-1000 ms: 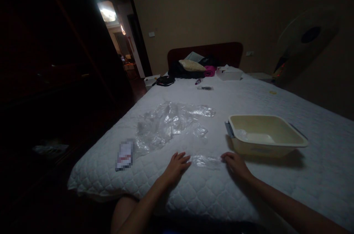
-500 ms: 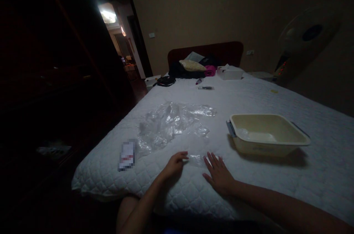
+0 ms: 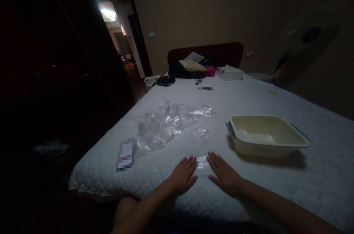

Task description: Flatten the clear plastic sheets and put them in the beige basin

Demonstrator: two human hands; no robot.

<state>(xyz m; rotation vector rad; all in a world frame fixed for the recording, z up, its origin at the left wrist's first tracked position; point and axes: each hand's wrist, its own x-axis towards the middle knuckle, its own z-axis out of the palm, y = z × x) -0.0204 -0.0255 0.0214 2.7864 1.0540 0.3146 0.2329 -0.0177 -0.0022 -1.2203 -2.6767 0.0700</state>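
Observation:
My left hand [image 3: 184, 173] and my right hand [image 3: 224, 173] lie flat, fingers stretched out, on a white quilted bed [image 3: 276, 175] near its front edge. Between them lies a small clear plastic bag [image 3: 202, 161]; both hands press on its ends. A loose pile of clear plastic bags [image 3: 168, 123] is spread further back on the left. A cream plastic basin [image 3: 265, 136] stands to the right of my right hand with something pale and clear in it.
A small flat packet [image 3: 125, 154] lies left of the hands near the bed's left edge. Pillows, dark and pink cloth [image 3: 197, 68] and a white box [image 3: 229, 73] sit by the headboard. A standing fan [image 3: 306, 40] is at right, a lit doorway [image 3: 116, 31] at back left.
My right hand slid left from beside the basin onto the small bag, which went from stretched out to short. My left hand went from a pinch to lying flat.

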